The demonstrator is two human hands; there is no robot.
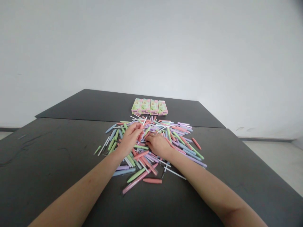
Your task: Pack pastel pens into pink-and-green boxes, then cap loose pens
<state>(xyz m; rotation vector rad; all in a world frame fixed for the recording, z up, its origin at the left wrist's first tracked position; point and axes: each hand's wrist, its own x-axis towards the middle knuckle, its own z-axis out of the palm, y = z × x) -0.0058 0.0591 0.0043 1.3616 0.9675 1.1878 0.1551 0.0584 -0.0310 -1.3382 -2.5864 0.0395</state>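
My left hand [131, 135] is closed in a pinch, raised slightly over the pile at its middle. A thin white pen refill [145, 120] points up and away from its fingertips, with some pink at its lower end. Just to the right, my right hand [157, 144], with a ring on one finger, reaches down into the pile. Its fingers are bent together, and what they grip is hidden. Around both hands lie loose pen parts: green barrels [135, 175], pink barrels [152, 181], blue and purple ones, and white refills [175, 173].
Several green-and-pink boxes [146, 106] marked 5 stand side by side behind the pile. The dark table [59, 151] has a seam between its near and far sections. A pale wall [151, 47] rises beyond its back edge.
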